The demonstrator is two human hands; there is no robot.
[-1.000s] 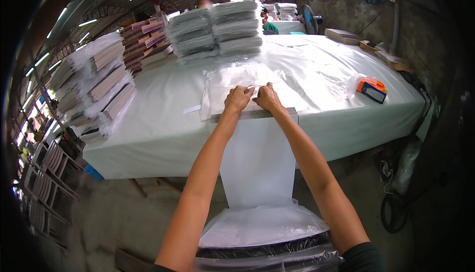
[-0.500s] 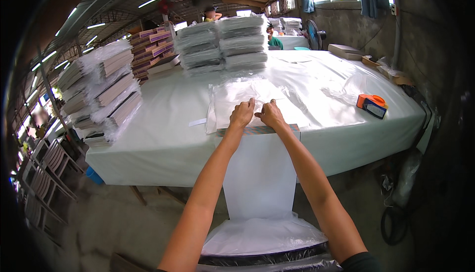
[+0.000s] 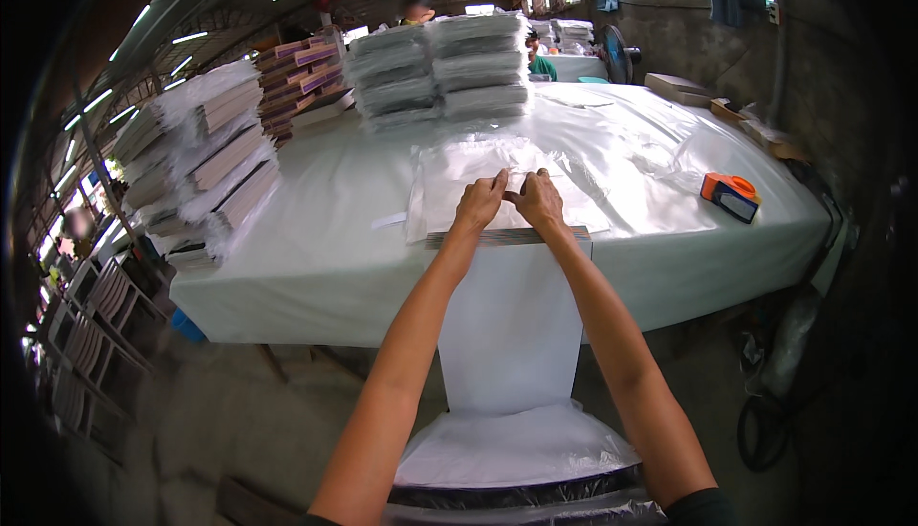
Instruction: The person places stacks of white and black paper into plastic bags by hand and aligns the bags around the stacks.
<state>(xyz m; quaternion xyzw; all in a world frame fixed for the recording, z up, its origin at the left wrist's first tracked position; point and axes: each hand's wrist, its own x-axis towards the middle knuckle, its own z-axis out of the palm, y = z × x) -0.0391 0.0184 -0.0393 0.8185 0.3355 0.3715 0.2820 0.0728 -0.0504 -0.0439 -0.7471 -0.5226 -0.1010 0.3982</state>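
My left hand (image 3: 482,201) and my right hand (image 3: 537,203) are close together over a clear plastic bag (image 3: 426,186) lying on the table. Both have bent fingers pinched on the film, thumbs nearly meeting; the fingertips are partly hidden. Just below my wrists, a stack of thin sheets (image 3: 512,236) shows its striped edge at the table's front. From there a smooth white panel (image 3: 512,325) drops toward a plastic-covered pile (image 3: 516,445) close to me.
Plastic-wrapped stacks (image 3: 229,139) stand at the left, with more wrapped stacks (image 3: 478,67) at the back of the pale-covered table (image 3: 325,239). An orange and dark blue tape dispenser (image 3: 731,197) sits at right. Chairs (image 3: 105,301) line the left; people (image 3: 541,65) are beyond.
The view has shifted slightly, so the table sits a little higher and farther right. My hands stay together over the plastic, with the right fingers now pointing more upward.
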